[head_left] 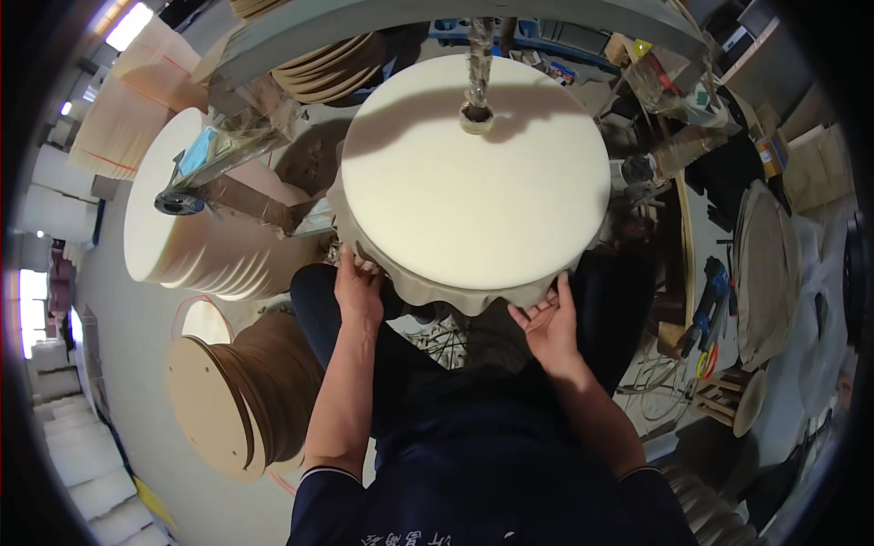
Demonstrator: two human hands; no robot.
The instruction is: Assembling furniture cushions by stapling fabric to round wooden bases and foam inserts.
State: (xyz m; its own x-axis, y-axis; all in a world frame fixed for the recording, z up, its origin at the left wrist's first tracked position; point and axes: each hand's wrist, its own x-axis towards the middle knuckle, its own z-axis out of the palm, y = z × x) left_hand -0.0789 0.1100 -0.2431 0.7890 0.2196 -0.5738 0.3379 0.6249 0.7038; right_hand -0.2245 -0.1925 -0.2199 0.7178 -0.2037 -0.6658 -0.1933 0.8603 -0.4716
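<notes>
A thick, round, cream-coloured foam pad (437,200) lies in front of me. Grey fabric (469,298) shows below it, its wavy edge hanging out around the near side. At the near left of the pad, my left hand (358,293) has its fingers closed at the fabric's edge, the thumb on the outer side. My right hand (552,326) is at the near right, palm turned up, thumb against the rim and fingers bent at the fabric edge. Just how much cloth each hand grips is partly hidden. A wrapped vertical rod with a nut-like end (475,118) comes down over the pad's far part.
Large stacked foam discs (155,214) stand at left, with a stack of brown boards (214,409) nearer me. A wrapped metal arm (241,196) reaches in from the left. On the right are a blue-black power tool (710,296), grey fabric pieces (769,273) and a small wooden stool (748,400).
</notes>
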